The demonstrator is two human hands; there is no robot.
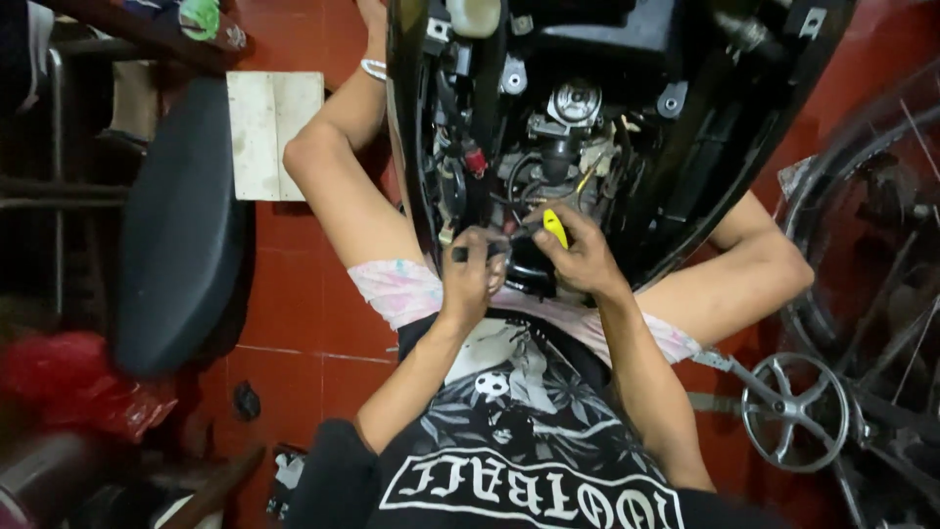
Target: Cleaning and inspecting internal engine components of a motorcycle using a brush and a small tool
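At the centre of the frame, both hands meet just below the opened body of a scooter (627, 59), whose black shell fills the upper middle and upper right. The left hand (470, 279) is curled closed around a small dark part (458, 254) with a hose or cable running off it; exactly what that part is cannot be told. The right hand (580, 257) is closed on a yellow-handled tool (555, 227), the yellow grip sticking up out of the fist and pointing into the tangle of black hoses and wires (524, 186). The two hands sit just beside each other, nearly touching, over the person's lap. Above them, inside the shell, lie a round grey metal engine part (574, 101), a red connector (475, 159) and a pale plastic reservoir (475, 15) at the top edge. The person's bare knees spread to either side of the scooter on a red tiled floor (294, 313). At the left stands a detached black seat (176, 235), with a whitish board (272, 132) behind it in the upper left and a red plastic bag (69, 382) at the lower left. At the lower right lies a grey metal spoked wheel part (793, 411), beside a large spoked tyre (871, 225) along the right edge.
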